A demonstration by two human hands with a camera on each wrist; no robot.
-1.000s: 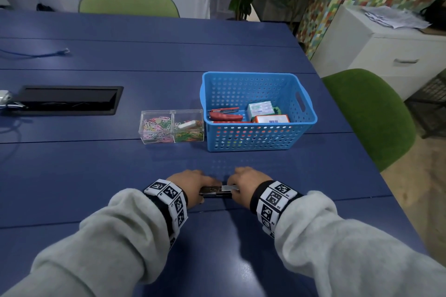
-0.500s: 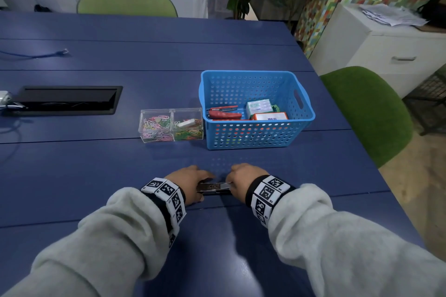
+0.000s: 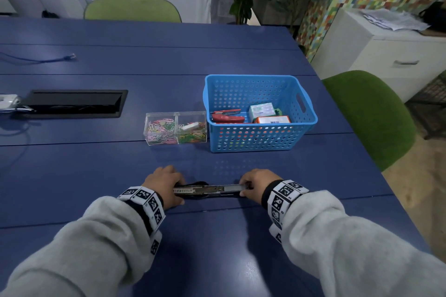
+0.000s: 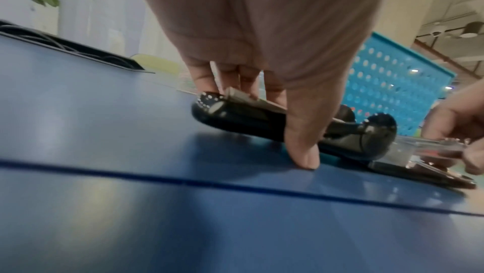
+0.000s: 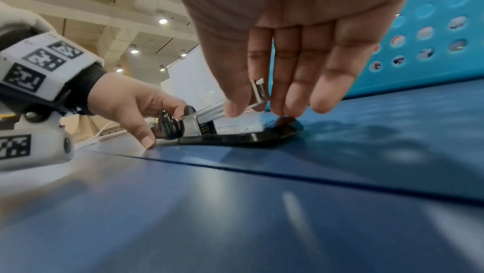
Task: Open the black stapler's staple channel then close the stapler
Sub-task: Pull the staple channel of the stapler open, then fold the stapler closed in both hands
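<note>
The left hand (image 3: 164,183) grips the black stapler (image 3: 205,191) at its left end – fingers curled over the top arm, thumb (image 4: 301,132) down against its near side, tip on the blue table (image 3: 217,248). The stapler lies opened out flat near the table's near edge, its metal staple channel (image 3: 231,188) exposed. The right hand (image 3: 255,184) pinches the channel's right end between thumb and index finger, the other fingers (image 5: 332,91) straight and close together. Farther back, a clear two-compartment box (image 3: 175,128) holds coloured paper clips. Just right of it, a blue basket (image 3: 255,142) holds a red stapler (image 3: 226,117) and small boxes (image 3: 265,113).
</note>
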